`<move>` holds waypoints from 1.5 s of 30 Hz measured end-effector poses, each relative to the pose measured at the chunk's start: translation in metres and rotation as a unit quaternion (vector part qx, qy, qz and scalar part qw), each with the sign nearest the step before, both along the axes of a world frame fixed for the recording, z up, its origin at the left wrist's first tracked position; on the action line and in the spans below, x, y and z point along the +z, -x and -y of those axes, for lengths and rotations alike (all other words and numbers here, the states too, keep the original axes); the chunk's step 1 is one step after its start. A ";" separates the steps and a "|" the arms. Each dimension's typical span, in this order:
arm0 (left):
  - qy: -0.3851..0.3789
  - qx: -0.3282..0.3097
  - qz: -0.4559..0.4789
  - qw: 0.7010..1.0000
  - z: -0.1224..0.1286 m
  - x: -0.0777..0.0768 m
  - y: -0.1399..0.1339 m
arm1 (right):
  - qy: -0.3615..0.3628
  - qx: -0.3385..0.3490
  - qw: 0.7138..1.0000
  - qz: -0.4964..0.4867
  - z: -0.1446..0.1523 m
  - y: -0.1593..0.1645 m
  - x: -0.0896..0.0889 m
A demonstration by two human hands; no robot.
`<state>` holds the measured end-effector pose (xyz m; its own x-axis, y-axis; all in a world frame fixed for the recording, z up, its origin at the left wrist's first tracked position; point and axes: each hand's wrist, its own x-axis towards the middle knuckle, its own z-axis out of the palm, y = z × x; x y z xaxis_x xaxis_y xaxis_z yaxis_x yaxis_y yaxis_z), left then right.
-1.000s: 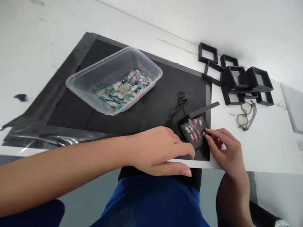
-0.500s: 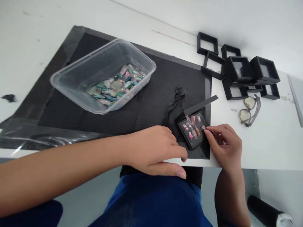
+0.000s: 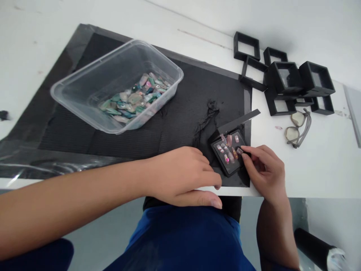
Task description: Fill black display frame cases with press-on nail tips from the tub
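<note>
A small black box [image 3: 229, 174] with its lid [image 3: 239, 122] tilted up lies near the front edge of the black mat. Several decorated press-on nails [image 3: 229, 140] are laid out on its dark inner pad. Between the thumb and forefinger of my right hand [image 3: 266, 169] is one pinkish-grey press-on nail [image 3: 239, 151], at the pad's right side; whether it touches the pad I cannot tell. My left hand [image 3: 188, 177] hangs over the table's front edge, left of the box, palm down, thumb apart from the fingers and holding nothing.
A clear plastic tub [image 3: 84, 109] holding many green, pink and clear nails [image 3: 135, 99] stands on the black mat [image 3: 186, 113]. Black square frames [image 3: 286, 79], some stacked, stand at the back right beside folded eyeglasses [image 3: 293, 135]. A wrinkled black patch [image 3: 210, 111] marks the mat.
The pinched press-on nail has shifted slightly left over the pad with my right fingers. The view has moved a little; my left hand keeps its pose.
</note>
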<state>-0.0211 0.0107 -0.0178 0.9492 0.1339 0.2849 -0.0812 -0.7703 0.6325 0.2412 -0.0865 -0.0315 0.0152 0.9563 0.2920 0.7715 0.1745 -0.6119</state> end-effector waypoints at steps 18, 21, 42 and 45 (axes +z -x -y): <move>-0.031 -0.013 -0.007 0.999 -0.002 0.006 -0.003 | -0.065 0.046 0.995 0.062 -0.013 0.001 -0.002; -0.025 -0.013 -0.019 0.999 -0.002 0.006 -0.003 | -0.060 0.036 0.995 0.064 -0.016 0.000 -0.003; -0.024 0.033 -0.036 0.998 0.000 0.004 0.001 | -0.007 -0.034 0.999 0.032 -0.009 0.003 -0.001; -0.020 0.037 -0.052 0.998 0.000 0.004 0.002 | -0.006 -0.021 0.999 0.040 -0.008 0.003 -0.001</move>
